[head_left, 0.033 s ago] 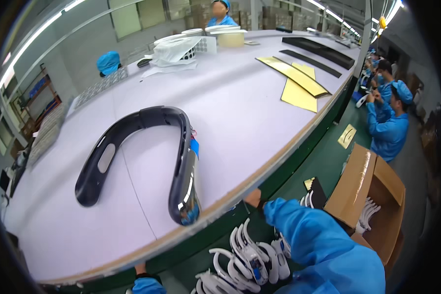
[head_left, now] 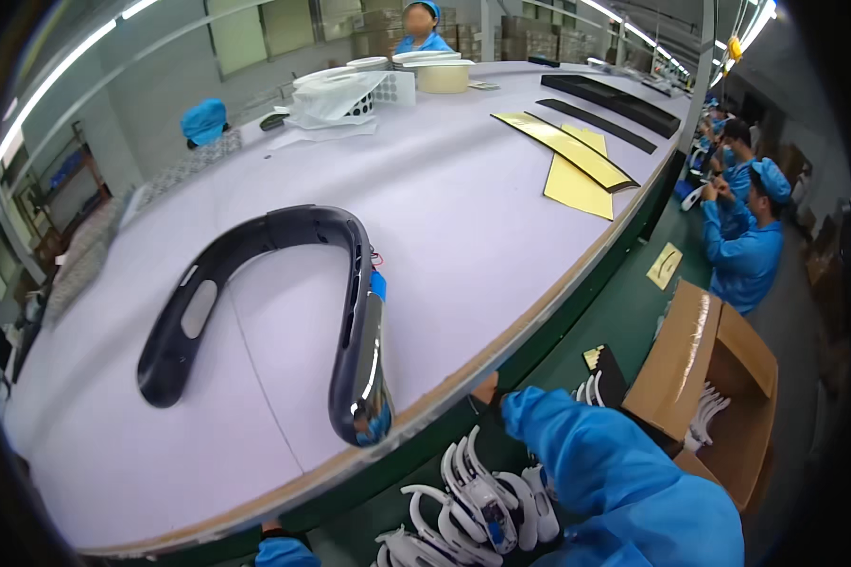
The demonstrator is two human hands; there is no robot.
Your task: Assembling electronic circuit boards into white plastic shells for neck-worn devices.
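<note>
A black U-shaped neckband device lies on the pale tabletop, its curve away from me. A grey oval pad shows on its left arm; the right arm ends in a shiny mirrored cover near the table's front edge, with a bit of blue and a thin red wire above it. My right hand is at the table's edge, right of the device, its fingers hidden behind the rim. Only a sliver of my left hand shows by the front edge, its fingers also out of sight. Neither hand touches the device.
White curved parts are heaped on the green lower surface before me. A cardboard box holding similar parts stands at right. Yellow strips and black curved strips lie farther back. Co-workers in blue sit along the right side.
The whole view has shifted slightly. Both hands and the neckband device stay in about the same places on and by the table.
</note>
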